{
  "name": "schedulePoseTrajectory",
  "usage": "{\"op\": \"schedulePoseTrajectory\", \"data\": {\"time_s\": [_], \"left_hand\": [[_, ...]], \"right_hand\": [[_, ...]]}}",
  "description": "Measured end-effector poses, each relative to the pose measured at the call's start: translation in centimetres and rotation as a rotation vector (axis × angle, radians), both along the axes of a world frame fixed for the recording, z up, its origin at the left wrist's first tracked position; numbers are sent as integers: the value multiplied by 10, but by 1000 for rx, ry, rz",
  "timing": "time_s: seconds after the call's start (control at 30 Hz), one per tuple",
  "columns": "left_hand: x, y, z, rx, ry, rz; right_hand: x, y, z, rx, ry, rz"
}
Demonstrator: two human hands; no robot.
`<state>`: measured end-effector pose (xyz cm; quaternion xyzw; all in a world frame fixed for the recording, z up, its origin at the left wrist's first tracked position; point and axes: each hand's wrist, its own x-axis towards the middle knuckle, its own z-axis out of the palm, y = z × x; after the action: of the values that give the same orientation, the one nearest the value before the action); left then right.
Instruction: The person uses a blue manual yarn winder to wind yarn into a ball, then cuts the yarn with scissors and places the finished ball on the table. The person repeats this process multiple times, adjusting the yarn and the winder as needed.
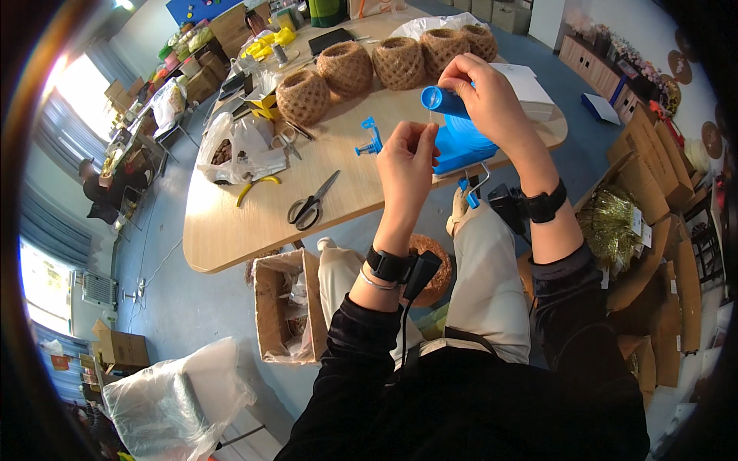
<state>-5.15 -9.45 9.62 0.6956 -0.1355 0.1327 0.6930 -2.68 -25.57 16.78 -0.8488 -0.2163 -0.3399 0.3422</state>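
Observation:
My right hand [478, 89] is raised over the table's near right edge, its fingers on a blue plastic cylinder [441, 101] with a round open end. Under it a blue machine base [461, 147] with a ribbed round part rests at the edge, a metal crank [483, 176] hanging from its front. To the left, my left hand [409, 147] pinches thumb and forefinger together just below the cylinder's end; a thin clear strand seems to run up from the fingertips. A blue plastic clamp-like part with a spring [372, 137] is just left of that hand.
Scissors [311, 204], smaller scissors [287, 142], yellow-handled pliers [253, 187] and a plastic bag [242, 152] of brown pieces lie on the wooden table [230, 230]. Several woven fibre pots [345, 69] stand behind. A cardboard box [288, 311] sits below; a person [95, 181] sits far left.

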Motion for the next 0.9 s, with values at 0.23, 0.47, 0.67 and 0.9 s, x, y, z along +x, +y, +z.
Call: {"op": "schedulePoseTrajectory", "data": {"time_s": [0.23,0.47,0.67,0.9], "left_hand": [[0,4,4,-28,-36,8],[-10,36,-2,83,-183,147],[15,86,-25,4,-371,400],[38,97,-60,221,-287,351]], "right_hand": [[-9,0,0,24,-3,-40],[-43,-15,-38,215,-30,-128],[-81,-18,-107,36,363,-491],[-90,1,-148,-65,643,-536]]}}
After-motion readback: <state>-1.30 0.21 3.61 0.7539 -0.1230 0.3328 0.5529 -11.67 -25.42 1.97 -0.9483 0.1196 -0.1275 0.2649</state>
